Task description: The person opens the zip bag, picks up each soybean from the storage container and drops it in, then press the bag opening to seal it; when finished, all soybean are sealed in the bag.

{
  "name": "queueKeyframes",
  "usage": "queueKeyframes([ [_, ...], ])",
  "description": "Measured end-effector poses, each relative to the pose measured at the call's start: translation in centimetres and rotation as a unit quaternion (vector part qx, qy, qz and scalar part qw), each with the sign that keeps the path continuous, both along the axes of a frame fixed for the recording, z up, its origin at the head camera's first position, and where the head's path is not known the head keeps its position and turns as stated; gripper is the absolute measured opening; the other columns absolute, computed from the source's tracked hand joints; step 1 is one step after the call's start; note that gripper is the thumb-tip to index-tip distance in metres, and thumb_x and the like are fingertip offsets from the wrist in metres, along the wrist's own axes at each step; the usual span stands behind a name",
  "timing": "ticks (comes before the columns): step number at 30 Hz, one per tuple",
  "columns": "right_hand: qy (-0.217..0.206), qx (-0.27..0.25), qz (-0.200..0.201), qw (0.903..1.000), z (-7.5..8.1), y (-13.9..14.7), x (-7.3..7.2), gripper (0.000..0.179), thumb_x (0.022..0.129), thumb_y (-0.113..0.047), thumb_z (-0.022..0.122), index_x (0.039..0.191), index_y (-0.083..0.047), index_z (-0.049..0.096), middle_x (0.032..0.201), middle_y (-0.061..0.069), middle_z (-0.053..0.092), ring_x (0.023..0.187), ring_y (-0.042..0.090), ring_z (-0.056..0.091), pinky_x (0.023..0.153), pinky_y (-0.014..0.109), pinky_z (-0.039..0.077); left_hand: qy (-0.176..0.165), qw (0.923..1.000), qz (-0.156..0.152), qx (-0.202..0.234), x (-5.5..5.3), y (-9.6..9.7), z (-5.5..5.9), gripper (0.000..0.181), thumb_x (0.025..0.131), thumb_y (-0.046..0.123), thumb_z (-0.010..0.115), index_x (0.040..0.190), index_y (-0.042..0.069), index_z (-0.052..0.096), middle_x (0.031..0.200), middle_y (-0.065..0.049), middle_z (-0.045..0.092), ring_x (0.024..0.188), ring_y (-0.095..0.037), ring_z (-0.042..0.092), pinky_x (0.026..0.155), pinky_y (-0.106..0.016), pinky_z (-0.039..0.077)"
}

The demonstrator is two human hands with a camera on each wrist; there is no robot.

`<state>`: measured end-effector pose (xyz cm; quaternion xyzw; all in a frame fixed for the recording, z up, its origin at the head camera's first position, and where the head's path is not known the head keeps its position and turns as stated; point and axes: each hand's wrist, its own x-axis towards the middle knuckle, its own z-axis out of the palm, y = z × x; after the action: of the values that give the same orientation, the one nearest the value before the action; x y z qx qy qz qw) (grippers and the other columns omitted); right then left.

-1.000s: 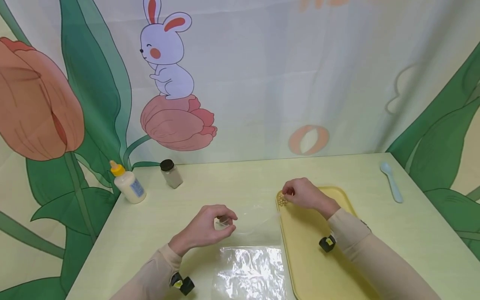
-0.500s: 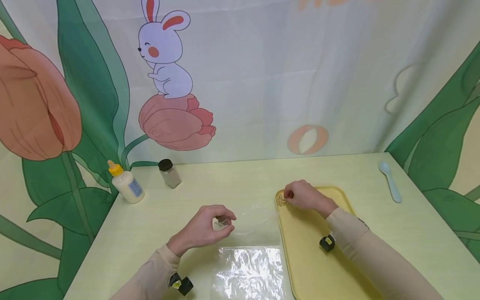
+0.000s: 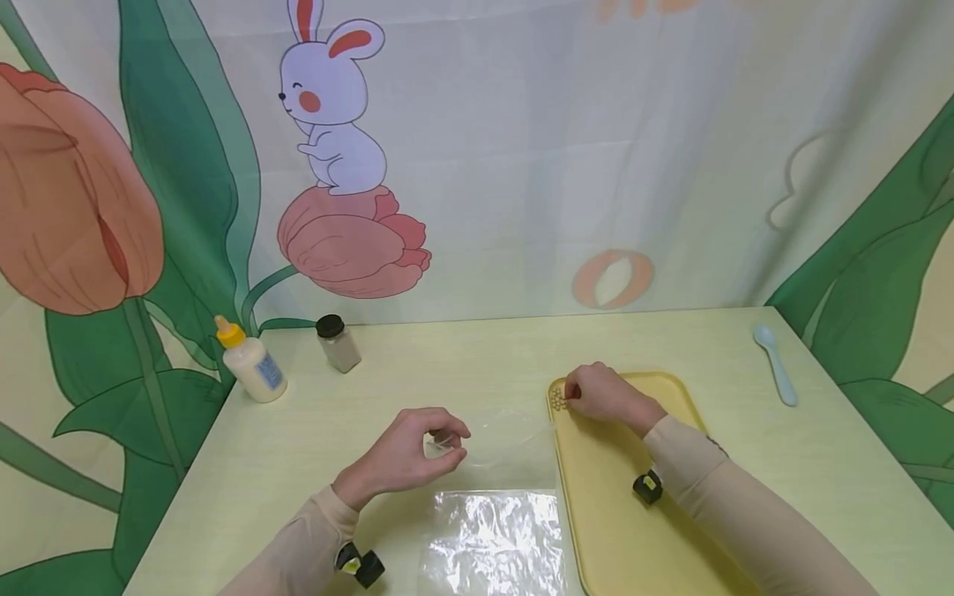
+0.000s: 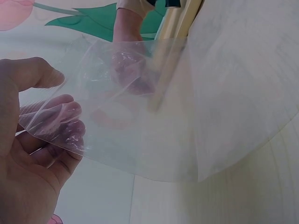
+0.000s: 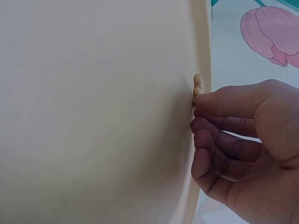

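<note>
My left hand (image 3: 408, 451) holds a clear plastic bag (image 4: 140, 126) near its rim. In the left wrist view its fingers are curled at the film while the thumb stands apart from them. The bag stretches sideways toward the tray. At the far left corner of a yellow tray (image 3: 626, 513), my right hand (image 3: 605, 391) bends its thumb and fingertips down at a small heap of pale yellow soybeans (image 3: 556, 397). A few soybeans (image 5: 199, 83) show just past the thumb tip in the right wrist view; whether any lie between the fingertips is hidden.
A flat, shiny plastic bag (image 3: 495, 542) lies on the table (image 3: 447, 356) left of the tray. Behind stand a white bottle (image 3: 256, 370) with a yellow cap and a black-lidded jar (image 3: 339, 343). A light blue spoon (image 3: 775, 364) lies far right. A printed curtain (image 3: 507, 165) hangs behind.
My right hand has shifted slightly downward in the view, staying at the soybeans. The left hand and the bag it holds keep their place.
</note>
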<state>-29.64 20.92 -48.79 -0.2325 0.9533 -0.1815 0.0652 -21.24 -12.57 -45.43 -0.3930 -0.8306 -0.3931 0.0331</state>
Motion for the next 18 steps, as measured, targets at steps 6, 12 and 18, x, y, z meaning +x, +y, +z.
queueKeyframes([
  [6, -0.002, 0.007, -0.004, 1.0, -0.21, -0.08, -0.04, 0.007, 0.086, -0.01, 0.069, 0.079, -0.011, 0.071, 0.076, -0.003, 0.067, 0.066, 0.01, 0.057, 0.064, 0.028, 0.051, 0.002, 1.0, -0.001, 0.0, -0.07, 0.02, -0.06, 0.013, 0.083, 0.011, 0.071, 0.095, 0.016, 0.07, 0.082, 0.01, 0.065, 0.074, -0.002, 0.057, 0.071, -0.022, 0.052],
  [12, -0.004, 0.008, -0.008, 0.9999, -0.24, -0.1, 0.0, 0.009, 0.086, -0.009, 0.069, 0.077, -0.012, 0.07, 0.075, -0.003, 0.066, 0.065, 0.01, 0.056, 0.063, 0.027, 0.05, 0.002, 1.0, -0.001, -0.001, -0.04, 0.03, 0.02, 0.013, 0.083, 0.012, 0.071, 0.095, 0.015, 0.07, 0.083, 0.009, 0.066, 0.074, -0.002, 0.057, 0.071, -0.023, 0.052],
  [18, 0.0, 0.01, -0.006, 0.9999, -0.18, -0.17, 0.07, 0.01, 0.087, -0.009, 0.069, 0.077, -0.011, 0.07, 0.075, -0.003, 0.066, 0.065, 0.01, 0.056, 0.063, 0.028, 0.05, 0.003, 1.0, -0.002, -0.005, -0.01, 0.01, 0.02, 0.013, 0.083, 0.012, 0.071, 0.096, 0.015, 0.07, 0.084, 0.009, 0.066, 0.074, -0.002, 0.057, 0.072, -0.023, 0.052],
])
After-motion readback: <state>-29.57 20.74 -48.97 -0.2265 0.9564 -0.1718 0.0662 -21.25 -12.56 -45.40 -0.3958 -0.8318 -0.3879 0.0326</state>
